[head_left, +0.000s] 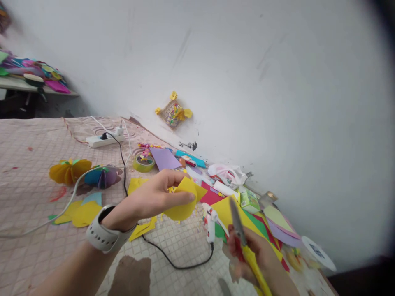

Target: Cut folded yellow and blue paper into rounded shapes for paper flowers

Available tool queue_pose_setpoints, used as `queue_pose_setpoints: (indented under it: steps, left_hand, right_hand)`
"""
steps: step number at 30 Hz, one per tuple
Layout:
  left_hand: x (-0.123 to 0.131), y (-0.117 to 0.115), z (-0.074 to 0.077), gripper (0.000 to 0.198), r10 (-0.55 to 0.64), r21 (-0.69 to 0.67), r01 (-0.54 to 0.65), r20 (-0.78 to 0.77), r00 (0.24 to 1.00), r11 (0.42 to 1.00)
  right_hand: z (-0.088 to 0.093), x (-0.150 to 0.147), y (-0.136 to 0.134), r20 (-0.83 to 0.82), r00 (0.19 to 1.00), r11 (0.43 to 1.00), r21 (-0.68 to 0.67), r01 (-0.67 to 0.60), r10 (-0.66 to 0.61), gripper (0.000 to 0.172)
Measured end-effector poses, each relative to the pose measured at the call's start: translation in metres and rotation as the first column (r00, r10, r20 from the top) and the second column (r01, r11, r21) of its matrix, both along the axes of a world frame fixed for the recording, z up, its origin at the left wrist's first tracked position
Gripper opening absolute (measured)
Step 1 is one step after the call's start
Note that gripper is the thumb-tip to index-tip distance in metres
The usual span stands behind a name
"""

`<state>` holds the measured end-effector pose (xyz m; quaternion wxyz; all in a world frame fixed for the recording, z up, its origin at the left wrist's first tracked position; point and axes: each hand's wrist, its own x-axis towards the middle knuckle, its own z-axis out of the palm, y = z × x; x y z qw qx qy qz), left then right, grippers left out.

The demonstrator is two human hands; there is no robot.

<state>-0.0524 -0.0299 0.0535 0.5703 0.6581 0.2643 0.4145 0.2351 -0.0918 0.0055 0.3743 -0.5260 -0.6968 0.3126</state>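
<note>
My left hand (154,197) pinches a folded piece of yellow paper (184,200) above the tiled cloth, thumb and fingers closed on its edge. A white watch (103,232) sits on that wrist. My right hand (253,257) is lower right, blurred, gripping yellow-and-red-handled scissors (243,242) whose blades point up toward the paper. The blade tips are a short way to the right of the yellow paper, not touching it.
A white glue gun (211,220) with a black cord lies between the hands. Coloured paper sheets (262,222) are stacked at right by the wall. Paper flowers (69,170), a tape roll (143,163), a power strip (100,141) and yellow scraps (82,213) lie on the cloth.
</note>
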Motion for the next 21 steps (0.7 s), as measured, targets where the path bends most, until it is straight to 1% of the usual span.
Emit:
queue_pose_setpoints:
  steps: [2, 4, 6, 7, 8, 9, 12, 14, 17, 21]
  left_hand:
    - [0.006, -0.001, -0.003, 0.021, 0.031, 0.135, -0.018, -0.095, 0.995, 0.991]
    - [0.015, -0.002, -0.006, 0.02, 0.096, 0.304, -0.028, -0.213, 0.972, 0.952]
    - [0.026, -0.005, -0.01, 0.019, 0.166, 0.438, -0.006, -0.328, 0.93, 0.899]
    - [0.032, -0.007, -0.012, 0.019, 0.194, 0.486, 0.014, -0.375, 0.906, 0.874]
    - [0.037, -0.009, -0.014, 0.02, 0.219, 0.523, 0.037, -0.418, 0.882, 0.852]
    - [0.042, -0.011, -0.015, 0.022, 0.24, 0.551, 0.06, -0.455, 0.858, 0.832]
    - [0.052, -0.015, -0.017, 0.022, 0.261, 0.592, 0.126, -0.523, 0.811, 0.796]
    - [0.054, -0.015, -0.017, 0.019, 0.233, 0.583, 0.165, -0.546, 0.804, 0.796]
    - [0.05, -0.012, -0.016, 0.019, 0.163, 0.543, 0.184, -0.529, 0.833, 0.819]
    - [0.04, -0.003, -0.017, 0.018, 0.028, 0.436, 0.177, -0.424, 0.905, 0.882]
  right_hand:
    - [0.001, 0.001, 0.002, -0.134, 0.991, 0.987, 0.163, 0.012, 0.011, 0.04]
    - [0.002, -0.008, 0.005, -0.223, 0.974, 0.953, 0.3, 0.034, 0.036, 0.025]
    - [0.004, -0.024, 0.008, -0.27, 0.961, 0.945, 0.325, 0.031, 0.061, 0.026]
    - [0.005, -0.032, 0.009, -0.28, 0.958, 0.951, 0.308, 0.032, 0.058, 0.026]
    - [0.006, -0.04, 0.009, -0.268, 0.963, 0.957, 0.285, 0.057, 0.023, 0.023]
    - [0.007, -0.047, 0.009, -0.257, 0.966, 0.952, 0.297, 0.07, 0.009, 0.022]
    - [0.011, -0.058, 0.007, -0.133, 0.991, 0.963, 0.263, 0.06, -0.026, 0.017]
    - [0.013, -0.059, 0.006, -0.072, 0.997, 0.974, 0.223, 0.041, -0.025, 0.013]
    - [0.012, -0.057, 0.007, -0.129, 0.991, 0.982, 0.189, 0.006, 0.018, 0.01]
    - [0.004, -0.057, 0.01, -0.268, 0.962, 0.98, 0.201, 0.01, 0.045, 0.013]
